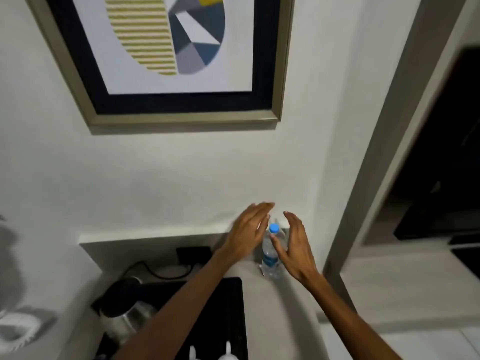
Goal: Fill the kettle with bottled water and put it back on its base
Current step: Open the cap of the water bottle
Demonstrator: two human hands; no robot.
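Note:
A clear water bottle (270, 258) with a blue cap and blue label stands upright on the counter near the back wall. My left hand (248, 232) is just left of the bottle, fingers spread, not touching it. On the bottle's right my right hand (296, 245) is open, its thumb close to the bottle's neck. A steel kettle (124, 307) with a black lid and handle sits at the lower left on a black tray (231, 313). Its base is hidden.
A black power cord (155, 272) runs from a wall socket (193, 253) behind the kettle. A framed picture (171, 61) hangs above. A dark doorway (441, 165) lies to the right. White objects (226, 353) sit at the tray's front edge.

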